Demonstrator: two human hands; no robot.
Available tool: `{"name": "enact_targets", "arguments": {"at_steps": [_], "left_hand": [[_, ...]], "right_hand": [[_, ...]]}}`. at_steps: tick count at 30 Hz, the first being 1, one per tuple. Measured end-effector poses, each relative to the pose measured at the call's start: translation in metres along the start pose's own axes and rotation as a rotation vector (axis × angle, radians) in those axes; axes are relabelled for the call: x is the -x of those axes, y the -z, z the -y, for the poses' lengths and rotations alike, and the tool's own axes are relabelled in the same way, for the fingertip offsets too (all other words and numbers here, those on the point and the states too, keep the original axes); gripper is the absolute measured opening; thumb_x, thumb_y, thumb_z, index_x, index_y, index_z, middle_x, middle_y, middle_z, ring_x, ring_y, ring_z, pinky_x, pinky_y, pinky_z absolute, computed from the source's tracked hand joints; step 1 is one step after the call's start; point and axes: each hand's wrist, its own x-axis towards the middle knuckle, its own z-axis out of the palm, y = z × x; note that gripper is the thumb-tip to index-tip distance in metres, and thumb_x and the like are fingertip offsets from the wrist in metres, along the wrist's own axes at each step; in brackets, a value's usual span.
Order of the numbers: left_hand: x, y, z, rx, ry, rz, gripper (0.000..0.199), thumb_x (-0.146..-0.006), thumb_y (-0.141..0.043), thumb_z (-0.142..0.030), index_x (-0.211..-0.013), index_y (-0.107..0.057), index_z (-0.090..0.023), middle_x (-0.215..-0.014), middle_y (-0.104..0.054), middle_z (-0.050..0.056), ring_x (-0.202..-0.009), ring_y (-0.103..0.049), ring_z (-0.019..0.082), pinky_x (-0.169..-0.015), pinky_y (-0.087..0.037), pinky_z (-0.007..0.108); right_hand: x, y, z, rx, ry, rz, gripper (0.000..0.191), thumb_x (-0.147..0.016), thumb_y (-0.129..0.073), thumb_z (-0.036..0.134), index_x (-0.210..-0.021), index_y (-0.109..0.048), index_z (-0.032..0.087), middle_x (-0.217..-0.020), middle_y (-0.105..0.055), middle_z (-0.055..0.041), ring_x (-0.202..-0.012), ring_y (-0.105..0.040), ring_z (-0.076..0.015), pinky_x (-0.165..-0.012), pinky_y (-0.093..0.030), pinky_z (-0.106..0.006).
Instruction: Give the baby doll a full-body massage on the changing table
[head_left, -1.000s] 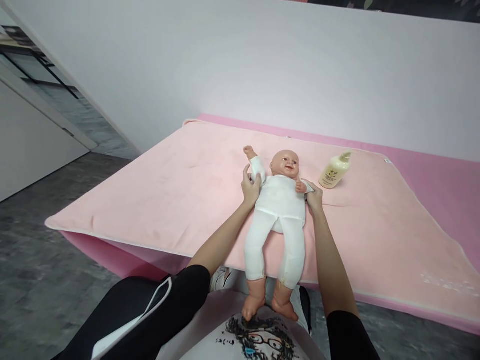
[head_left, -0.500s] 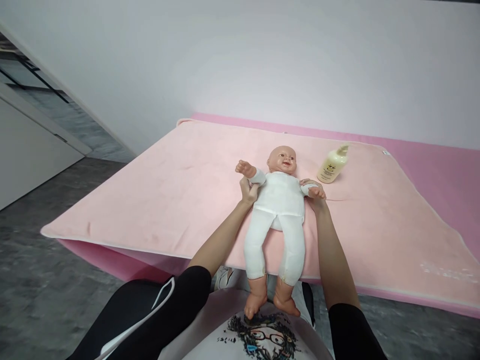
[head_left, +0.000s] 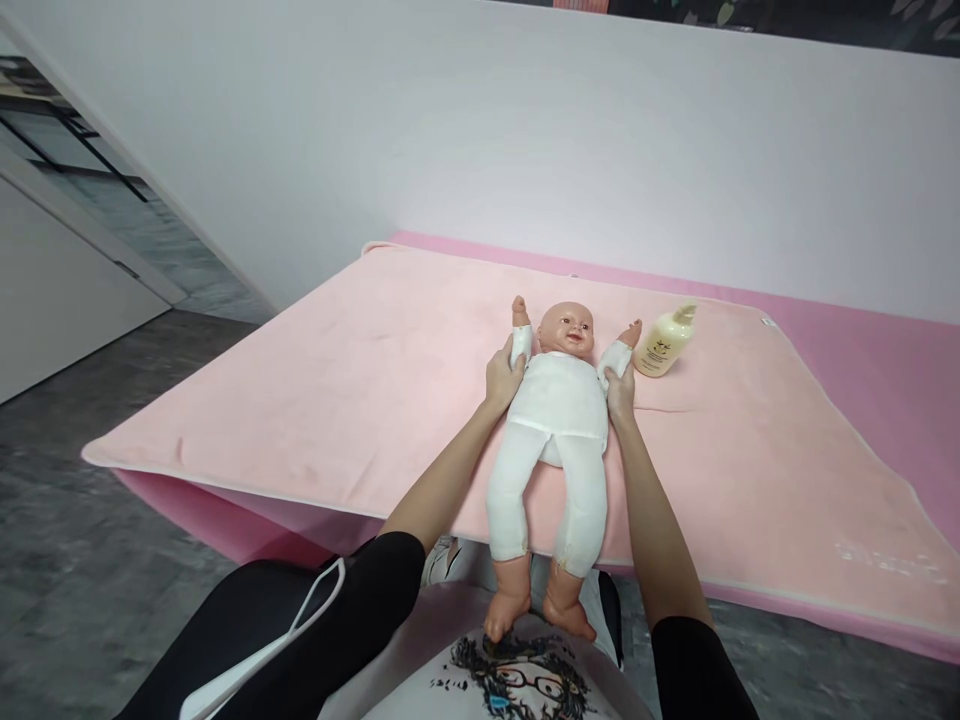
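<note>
A baby doll (head_left: pixel 564 395) with a white cloth body lies on its back on a pink blanket (head_left: pixel 300 370), its head away from me. My left hand (head_left: pixel 504 376) is closed round the doll's arm on the left side, near the elbow. On the right side my right hand (head_left: pixel 619 392) grips the doll's other arm, thumb on the white sleeve. Both doll arms point up past the shoulders, with the plastic hands free. The doll's feet hang over the blanket's near edge, close to my shirt.
A pale yellow pump bottle (head_left: pixel 664 342) stands on the blanket just right of the doll's raised arm. Behind the pink table (head_left: pixel 870 350) rises a white wall (head_left: pixel 480 140). Grey floor (head_left: pixel 90 540) lies to the left.
The doll's arms have swung from spread outward to raised beside its head. Both my hands have turned with them. My view has tilted slightly upward.
</note>
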Motion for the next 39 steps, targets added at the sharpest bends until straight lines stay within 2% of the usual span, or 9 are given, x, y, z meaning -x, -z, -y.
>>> {"name": "enact_targets", "arguments": {"at_steps": [6, 12, 15, 18, 23, 27, 32, 35, 39], "left_hand": [[-0.005, -0.002, -0.003, -0.146, 0.040, 0.019, 0.053, -0.075, -0.044, -0.022, -0.127, -0.053, -0.020, -0.078, -0.056, 0.008, -0.077, -0.055, 0.023, -0.072, -0.042, 0.032], [-0.009, -0.006, 0.000, -0.143, 0.091, 0.027, 0.050, -0.073, -0.046, -0.022, -0.122, -0.057, -0.021, -0.085, -0.058, 0.011, -0.083, -0.058, 0.027, -0.075, -0.042, 0.035], [-0.005, -0.004, 0.003, -0.003, 0.069, -0.039, 0.046, -0.077, -0.046, -0.028, -0.121, -0.055, -0.018, -0.093, -0.062, 0.012, -0.091, -0.058, 0.026, -0.080, -0.043, 0.037], [0.000, 0.003, 0.007, 0.319, 0.110, -0.092, 0.051, -0.077, -0.050, -0.036, -0.124, -0.048, -0.015, -0.112, -0.061, 0.013, -0.099, -0.058, 0.023, -0.086, -0.043, 0.036], [0.014, 0.023, 0.012, 0.757, 0.216, 0.103, 0.064, -0.059, -0.069, -0.034, -0.117, -0.046, -0.016, -0.105, -0.064, 0.011, -0.091, -0.062, 0.019, -0.080, -0.048, 0.034], [0.028, 0.035, 0.016, 0.761, 0.181, 0.192, 0.047, -0.051, -0.075, -0.026, -0.090, -0.051, -0.018, -0.102, -0.064, 0.009, -0.091, -0.062, 0.018, -0.081, -0.049, 0.035], [0.027, 0.037, 0.017, 0.683, 0.001, 0.254, 0.037, -0.052, -0.074, -0.027, -0.081, -0.053, -0.019, -0.108, -0.063, 0.011, -0.104, -0.058, 0.019, -0.091, -0.045, 0.035], [0.016, 0.032, 0.012, 0.717, 0.065, 0.243, 0.038, -0.052, -0.075, -0.029, -0.083, -0.056, -0.017, -0.108, -0.063, 0.010, -0.102, -0.058, 0.019, -0.090, -0.044, 0.033], [0.002, 0.018, 0.005, 0.741, 0.187, 0.189, 0.044, -0.053, -0.074, -0.033, -0.090, -0.056, -0.017, -0.089, -0.066, 0.005, -0.083, -0.060, 0.016, -0.077, -0.046, 0.029]], "right_hand": [[-0.011, -0.004, 0.005, 0.419, -0.001, 0.090, 0.026, -0.065, -0.045, 0.031, -0.084, -0.060, 0.022, -0.081, -0.064, -0.0055, -0.079, -0.056, -0.0229, -0.071, -0.044, -0.031], [-0.022, -0.011, 0.007, 0.491, -0.024, 0.035, 0.012, -0.062, -0.049, 0.029, -0.069, -0.055, 0.022, -0.072, -0.061, -0.0079, -0.076, -0.055, -0.0246, -0.069, -0.043, -0.033], [-0.015, -0.006, 0.004, 0.384, -0.027, 0.017, 0.021, -0.063, -0.047, 0.031, -0.078, -0.056, 0.021, -0.078, -0.063, -0.0063, -0.074, -0.056, -0.0218, -0.067, -0.045, -0.032], [-0.002, 0.006, -0.001, 0.043, -0.061, -0.001, 0.033, -0.061, -0.052, 0.036, -0.089, -0.055, 0.019, -0.083, -0.064, -0.0034, -0.074, -0.057, -0.0184, -0.066, -0.047, -0.030], [0.021, 0.031, -0.002, -0.168, -0.015, 0.050, 0.040, -0.051, -0.068, 0.030, -0.087, -0.058, 0.016, -0.089, -0.066, -0.0041, -0.080, -0.060, -0.0178, -0.076, -0.049, -0.033], [0.033, 0.047, 0.002, -0.066, 0.051, 0.187, 0.043, -0.050, -0.074, 0.028, -0.090, -0.063, 0.016, -0.097, -0.066, -0.0071, -0.087, -0.060, -0.0206, -0.085, -0.047, -0.039], [0.033, 0.056, 0.007, 0.067, 0.186, 0.343, 0.047, -0.051, -0.075, 0.025, -0.096, -0.064, 0.019, -0.107, -0.064, -0.0058, -0.100, -0.057, -0.0211, -0.096, -0.040, -0.039], [0.023, 0.050, 0.010, -0.003, 0.080, 0.382, 0.042, -0.052, -0.074, 0.027, -0.092, -0.063, 0.019, -0.098, -0.065, -0.0041, -0.093, -0.058, -0.0202, -0.089, -0.044, -0.037], [0.003, 0.029, 0.009, -0.010, 0.038, 0.301, 0.035, -0.060, -0.067, 0.043, -0.084, -0.058, 0.018, -0.083, -0.064, -0.0032, -0.080, -0.058, -0.0190, -0.075, -0.047, -0.034]]}}
